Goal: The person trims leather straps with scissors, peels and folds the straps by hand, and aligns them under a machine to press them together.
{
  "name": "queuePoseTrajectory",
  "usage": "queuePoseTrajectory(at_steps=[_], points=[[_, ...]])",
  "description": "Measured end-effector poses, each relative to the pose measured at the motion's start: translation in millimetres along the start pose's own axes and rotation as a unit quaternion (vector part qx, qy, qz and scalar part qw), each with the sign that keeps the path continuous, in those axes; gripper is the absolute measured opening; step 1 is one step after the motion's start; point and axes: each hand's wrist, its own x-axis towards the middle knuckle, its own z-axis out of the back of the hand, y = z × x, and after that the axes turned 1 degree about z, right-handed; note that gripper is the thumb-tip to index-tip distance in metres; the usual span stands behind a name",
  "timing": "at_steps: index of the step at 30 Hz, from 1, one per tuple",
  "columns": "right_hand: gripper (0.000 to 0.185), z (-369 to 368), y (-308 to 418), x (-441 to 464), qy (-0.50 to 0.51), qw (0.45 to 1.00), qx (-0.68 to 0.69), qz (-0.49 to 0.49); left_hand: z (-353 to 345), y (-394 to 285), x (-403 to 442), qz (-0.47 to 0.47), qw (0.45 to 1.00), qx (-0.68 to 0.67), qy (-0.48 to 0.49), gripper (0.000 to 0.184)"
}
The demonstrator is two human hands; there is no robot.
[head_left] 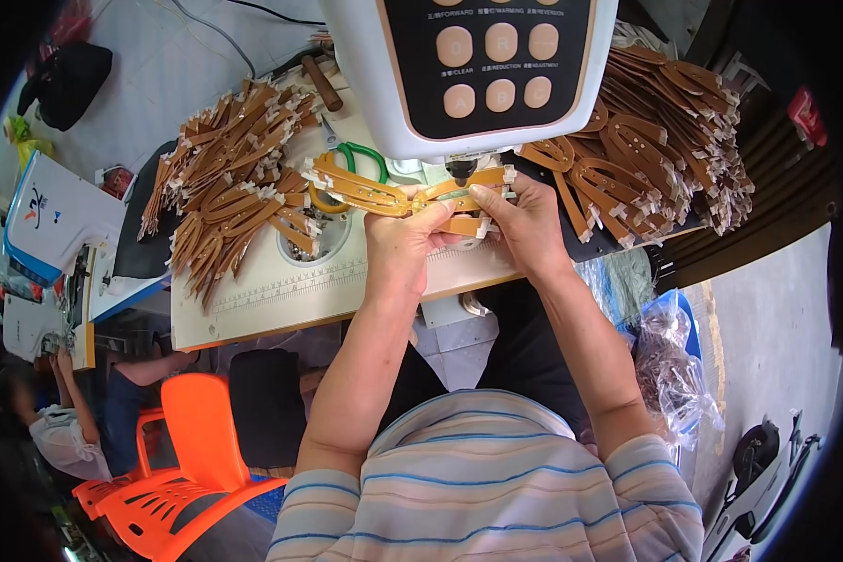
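Both my hands hold a tan leather-like strap piece [361, 192] with small metal studs and white-tipped ends, just below the working tip [461, 170] of a white machine [384, 122]. My left hand [405, 239] is closed on its middle, thumb on top. My right hand [532, 225] pinches the other end, its thumb pressing near a slit in the strap. The fingers under the strap are partly hidden. A heap of similar straps [239, 155] lies to the left, and a larger heap [637, 140] to the right.
Green-handled scissors [384, 167] and a brown wooden handle [322, 84] lie behind the left heap on the pale worktable [244, 323]. An orange chair [201, 431] stands at lower left, near another person [70, 436]. Plastic bags [670, 365] fill a blue bin at right.
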Motion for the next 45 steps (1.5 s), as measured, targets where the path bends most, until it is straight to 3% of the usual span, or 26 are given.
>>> queuePoseTrajectory(at_steps=[5,17,22,25,29,45], points=[[0.015,6.0,7.6,-1.9,0.02,0.997,-0.054,-0.053,-1.0,-1.5,-2.0,0.0,1.0,0.0,0.0,0.028],[0.019,7.5,-11.5,4.5,0.008,1.0,-0.007,0.001,0.3,0.9,-1.6,0.011,1.0,-0.008,-0.018,0.03],[0.018,5.5,-1.7,0.6,0.004,0.998,-0.06,-0.03,-0.5,2.0,-1.1,0.004,1.0,-0.013,-0.024,0.028],[0.017,2.7,-8.0,1.5,0.004,0.999,0.035,0.003,-0.9,2.9,-2.7,0.0,1.0,-0.022,-0.023,0.028],[0.014,7.2,0.8,-3.5,0.018,0.999,0.029,-0.015,0.5,5.5,-2.5,-0.012,0.997,-0.073,-0.033,0.025],[0.012,9.6,0.9,-3.8,-0.011,0.999,0.031,-0.026,-2.5,-1.6,-0.3,0.016,1.0,0.012,-0.014,0.023]])
